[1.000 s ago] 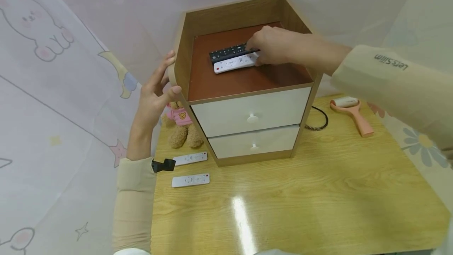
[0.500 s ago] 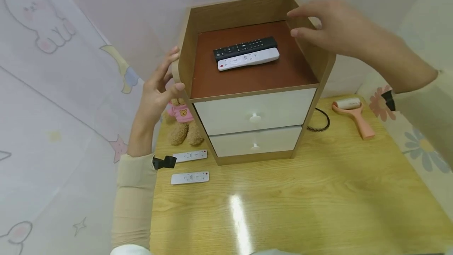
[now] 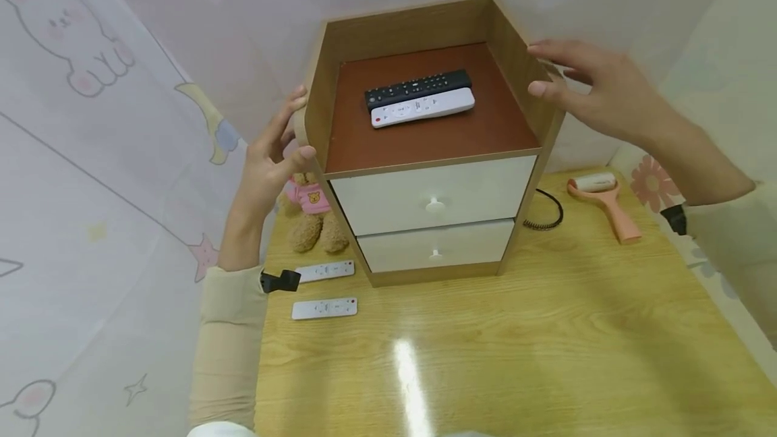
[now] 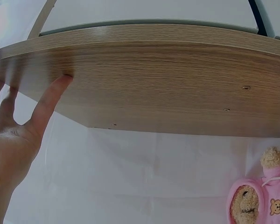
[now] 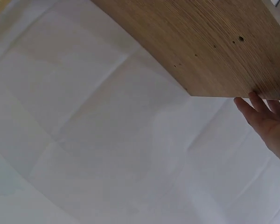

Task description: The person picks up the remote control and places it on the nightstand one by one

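Your surface [image 3: 516,349] runs across the btm of the head view; the cabinet [image 3: 388,201] stands on it, btwn your hands. L hand [image 3: 267,154] touches its left wall, R hand [image 3: 607,93] is at its right wall — both grips apart, fingers spread. Teddy [image 3: 313,198] sits L of it, partly hidden; peach roller [image 3: 607,202] lies R. Up top, black remote [image 3: 413,88] lies just behind white remote [image 3: 423,108] — 2 similar remotes [image 3: 324,309] lie front-L.
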`<state>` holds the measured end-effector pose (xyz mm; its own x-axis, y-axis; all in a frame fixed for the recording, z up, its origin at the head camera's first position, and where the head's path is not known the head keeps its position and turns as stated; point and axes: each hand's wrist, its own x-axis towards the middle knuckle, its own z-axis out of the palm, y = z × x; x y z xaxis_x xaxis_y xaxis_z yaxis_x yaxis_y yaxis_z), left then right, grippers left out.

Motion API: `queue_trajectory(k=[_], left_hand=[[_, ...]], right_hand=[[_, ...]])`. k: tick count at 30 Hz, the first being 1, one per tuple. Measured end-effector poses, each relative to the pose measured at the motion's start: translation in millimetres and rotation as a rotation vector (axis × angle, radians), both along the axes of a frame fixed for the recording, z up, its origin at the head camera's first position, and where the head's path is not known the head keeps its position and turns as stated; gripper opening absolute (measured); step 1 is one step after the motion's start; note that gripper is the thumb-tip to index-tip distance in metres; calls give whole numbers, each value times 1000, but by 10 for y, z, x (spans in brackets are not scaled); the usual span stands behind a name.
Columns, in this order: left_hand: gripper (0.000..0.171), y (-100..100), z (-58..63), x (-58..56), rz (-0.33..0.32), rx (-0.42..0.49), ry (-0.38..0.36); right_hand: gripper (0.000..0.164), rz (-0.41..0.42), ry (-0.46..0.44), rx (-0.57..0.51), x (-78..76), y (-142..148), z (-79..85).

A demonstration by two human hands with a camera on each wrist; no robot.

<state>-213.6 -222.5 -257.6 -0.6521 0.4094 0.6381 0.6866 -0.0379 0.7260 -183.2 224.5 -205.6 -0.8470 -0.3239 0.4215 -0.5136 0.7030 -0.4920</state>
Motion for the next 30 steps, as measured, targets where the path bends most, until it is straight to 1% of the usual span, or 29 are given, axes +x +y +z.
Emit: queue_trajectory(k=[3, 5, 7, 11, 13, 17, 18, 20, 22, 24, 25, 27, 29, 30], left_hand=[[59, -5, 21, 54, 0, 1, -39], [58, -11, 21, 72, -2, -5, -62], [58, -17, 17, 81, -5, -11, -82], [58, -36, 16, 98, -9, -24, -112], [59, -45, 29, 117, -4, -39, -127], [61, -44, 68, 185, 53, -102, -139], [62, -45, 70, 216, 80, -123, -135], [62, -55, 46, 290, 112, -132, -124], [60, -74, -16, 380, 134, -113, -108], [58, -109, -114, 479, 172, -100, -75], [56, -129, -176, 522, 192, -90, -54], [51, -168, -315, 610, 263, -101, -28], [46, -211, -483, 691, 320, -134, -27], [44, -233, -574, 731, 344, -155, -44]], right_hand=[[51, 14, -23, -41, -9, 4, -106], [53, 22, -34, -66, -14, 7, -168], [55, 41, -67, -111, -22, 14, -219], [59, 93, -145, -200, -71, 31, -285], [60, 119, -164, -228, -103, 39, -303], [63, 156, -152, -241, -147, 60, -331], [64, 166, -149, -246, -153, 66, -340], [66, 190, -145, -259, -163, 77, -354], [68, 213, -146, -272, -169, 92, -363], [69, 229, -152, -288, -169, 117, -361], [70, 235, -155, -299, -169, 130, -357], [71, 250, -158, -325, -166, 166, -346], [72, 266, -168, -356, -158, 205, -338], [72, 275, -172, -370, -154, 224, -334]])
